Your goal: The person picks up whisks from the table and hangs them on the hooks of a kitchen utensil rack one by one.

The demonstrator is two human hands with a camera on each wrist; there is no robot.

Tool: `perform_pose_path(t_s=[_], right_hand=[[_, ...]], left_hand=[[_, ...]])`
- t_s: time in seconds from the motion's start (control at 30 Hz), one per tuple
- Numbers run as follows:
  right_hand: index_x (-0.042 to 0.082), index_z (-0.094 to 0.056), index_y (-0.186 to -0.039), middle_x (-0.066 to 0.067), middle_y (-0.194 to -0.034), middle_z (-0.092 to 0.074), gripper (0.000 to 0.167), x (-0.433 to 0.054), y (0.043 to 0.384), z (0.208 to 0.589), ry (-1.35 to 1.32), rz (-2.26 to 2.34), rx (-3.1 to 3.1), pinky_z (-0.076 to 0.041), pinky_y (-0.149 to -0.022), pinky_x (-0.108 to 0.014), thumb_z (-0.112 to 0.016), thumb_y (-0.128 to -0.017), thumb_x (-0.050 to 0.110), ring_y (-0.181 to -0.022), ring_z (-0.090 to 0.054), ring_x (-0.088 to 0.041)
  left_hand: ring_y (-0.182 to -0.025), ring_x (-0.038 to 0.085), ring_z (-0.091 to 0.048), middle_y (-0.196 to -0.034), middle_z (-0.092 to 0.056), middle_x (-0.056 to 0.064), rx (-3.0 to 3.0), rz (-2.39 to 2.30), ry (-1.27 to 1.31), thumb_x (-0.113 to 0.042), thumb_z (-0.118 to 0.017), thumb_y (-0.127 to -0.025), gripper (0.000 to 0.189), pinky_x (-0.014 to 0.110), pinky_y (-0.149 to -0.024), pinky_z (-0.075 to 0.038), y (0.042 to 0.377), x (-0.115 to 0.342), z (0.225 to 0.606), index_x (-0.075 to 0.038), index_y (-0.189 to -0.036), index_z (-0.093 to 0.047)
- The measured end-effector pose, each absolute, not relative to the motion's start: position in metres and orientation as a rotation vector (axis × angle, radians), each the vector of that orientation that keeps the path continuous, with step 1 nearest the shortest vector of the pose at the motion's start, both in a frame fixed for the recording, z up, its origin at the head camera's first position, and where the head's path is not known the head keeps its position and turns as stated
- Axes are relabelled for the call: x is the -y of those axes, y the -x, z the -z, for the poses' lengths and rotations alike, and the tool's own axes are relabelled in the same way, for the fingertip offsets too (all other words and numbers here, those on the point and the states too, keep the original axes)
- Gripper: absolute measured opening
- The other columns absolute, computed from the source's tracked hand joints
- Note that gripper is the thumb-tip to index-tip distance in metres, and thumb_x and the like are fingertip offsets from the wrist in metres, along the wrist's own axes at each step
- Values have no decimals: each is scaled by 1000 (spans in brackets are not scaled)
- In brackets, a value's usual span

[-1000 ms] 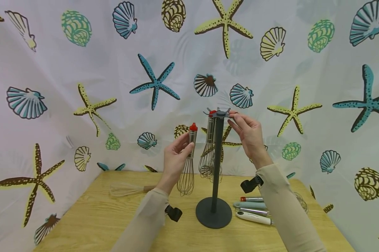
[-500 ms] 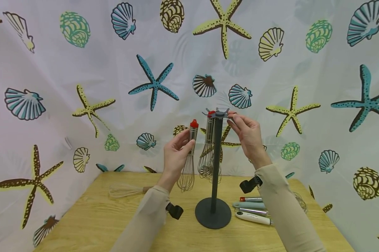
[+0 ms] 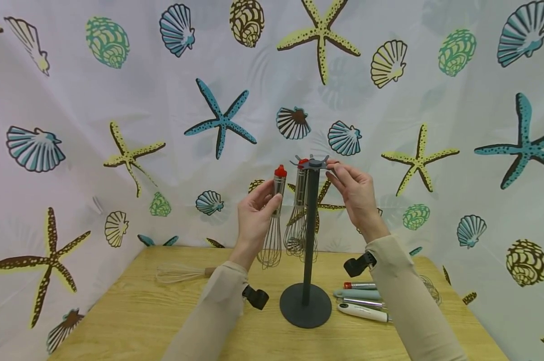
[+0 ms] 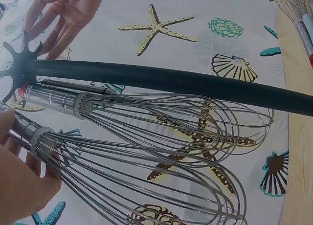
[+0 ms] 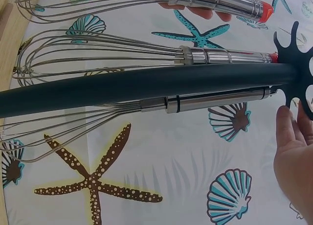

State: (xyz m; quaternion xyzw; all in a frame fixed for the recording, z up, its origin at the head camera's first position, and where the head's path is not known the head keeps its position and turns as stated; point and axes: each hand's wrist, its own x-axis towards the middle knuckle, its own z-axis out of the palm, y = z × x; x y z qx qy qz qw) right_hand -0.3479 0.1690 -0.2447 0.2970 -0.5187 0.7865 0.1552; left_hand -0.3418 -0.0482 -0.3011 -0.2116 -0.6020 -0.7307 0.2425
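My left hand (image 3: 256, 215) grips the steel handle of a balloon whisk (image 3: 279, 188) with a red end cap, upright, wires hanging down, left of a dark utensil stand (image 3: 309, 240). Another red-capped whisk (image 3: 300, 188) hangs from the stand's hooks. Behind the pole, the right wrist view shows a third whisk (image 5: 220, 99) with a plain steel handle hanging too. At the top, my right hand (image 3: 358, 195) pinches one hook arm between its fingertips. The held whisk's cap stands beside the hooked top, apart from it in the head view.
On the wooden table (image 3: 132, 311), a whisk with a wooden handle (image 3: 181, 273) lies at the left. Several more whisks lie at the right, including a white-handled one (image 3: 362, 312) and a pale blue-handled one (image 3: 355, 294). A shell-patterned curtain (image 3: 254, 75) closes off the back.
My left hand has raised the whisk and brought it slightly to the right, nearer the stand's top. The right hand keeps its place at the hook.
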Motion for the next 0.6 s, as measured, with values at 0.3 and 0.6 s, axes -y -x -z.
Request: perform_pose_path(t_s=[0.3,0.6], right_hand=[[12,-75,-95,-9,-121,-61,16,-170,348,245,-849,-2258,1482,-45,-106,-32,-60,-98,13,-118,-61,-15],[13,-76,-95,-10,-121,-61,15,-169,348,245,-855,-2263,1473,-45,-106,-33,-61,-97,15,-119,-60,-15]], left_hand=[[-104,15,-65,-126,-68,0,1653,1988,554,-10,-70,-91,39,23,-79,-52,345,43,296,-19,-128,-66],[-103,14,-64,-128,-67,3,1650,1965,553,-8,-69,-92,38,22,-77,-51,345,38,287,-18,-129,-66]])
